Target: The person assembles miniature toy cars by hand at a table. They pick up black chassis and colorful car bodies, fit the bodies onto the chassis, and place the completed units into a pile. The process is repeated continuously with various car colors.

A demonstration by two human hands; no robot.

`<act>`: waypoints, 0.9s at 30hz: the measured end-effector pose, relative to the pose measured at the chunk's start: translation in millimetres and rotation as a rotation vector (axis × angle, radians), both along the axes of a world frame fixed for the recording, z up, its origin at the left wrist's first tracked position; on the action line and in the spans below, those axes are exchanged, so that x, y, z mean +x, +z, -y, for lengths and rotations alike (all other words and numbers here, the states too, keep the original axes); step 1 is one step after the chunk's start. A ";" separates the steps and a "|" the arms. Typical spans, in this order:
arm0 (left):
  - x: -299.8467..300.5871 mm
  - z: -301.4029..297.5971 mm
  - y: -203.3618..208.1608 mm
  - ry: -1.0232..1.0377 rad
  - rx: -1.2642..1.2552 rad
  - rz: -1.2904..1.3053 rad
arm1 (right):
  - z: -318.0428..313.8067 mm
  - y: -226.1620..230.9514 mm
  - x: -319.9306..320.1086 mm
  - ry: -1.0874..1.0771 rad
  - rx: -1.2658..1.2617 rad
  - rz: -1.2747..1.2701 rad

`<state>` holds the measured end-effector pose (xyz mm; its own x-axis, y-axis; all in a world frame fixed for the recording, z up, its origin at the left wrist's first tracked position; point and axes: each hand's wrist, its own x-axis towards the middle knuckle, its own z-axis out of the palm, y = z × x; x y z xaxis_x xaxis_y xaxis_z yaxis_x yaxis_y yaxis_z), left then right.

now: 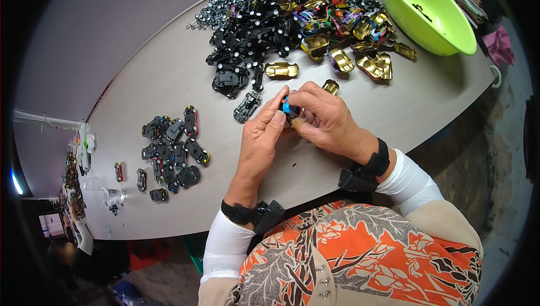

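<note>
The small toy car [291,109], blue showing between the fingers, sits pinched in both hands just above the bench [169,69], near its front edge. The left hand [263,134] closes thumb and fingertips on one end; the right hand [325,119] clamps the other. Steady, even pressure with the parts squared up seems the best way to seat them. Left lies a cluster of finished dark cars [171,151]; ahead, a heap of black chassis [253,19] and gold and coloured bodies [349,30]. Far right, the green bowl [450,30] holds only a few small bits.
</note>
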<state>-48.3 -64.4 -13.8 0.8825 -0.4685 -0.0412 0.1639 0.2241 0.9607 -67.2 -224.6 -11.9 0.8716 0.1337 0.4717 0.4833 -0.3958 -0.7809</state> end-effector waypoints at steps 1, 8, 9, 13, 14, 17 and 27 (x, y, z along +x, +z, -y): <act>0.3 -0.4 0.0 -0.009 -0.007 -0.020 | 0.7 -0.1 -0.2 0.009 -0.007 -0.011; 3.6 -6.0 -3.3 -0.030 -0.123 -0.125 | 1.7 2.9 -0.1 0.054 0.026 -0.076; 3.8 -5.2 -2.5 -0.029 -0.127 -0.128 | 1.0 2.8 -0.5 0.040 0.032 -0.085; 1.8 -2.3 -4.8 0.016 -0.045 -0.012 | -1.9 3.2 -2.0 -0.032 0.028 -0.080; 1.8 -1.9 -5.3 0.027 -0.028 0.019 | -3.0 3.8 -3.1 -0.041 0.037 -0.086; 3.1 -2.9 -5.9 0.034 -0.016 0.025 | -1.7 1.4 -1.7 -0.021 0.041 -0.059; 9.0 -8.2 -6.6 -0.045 -0.102 -0.181 | -4.4 0.0 -5.9 -0.012 0.062 -0.194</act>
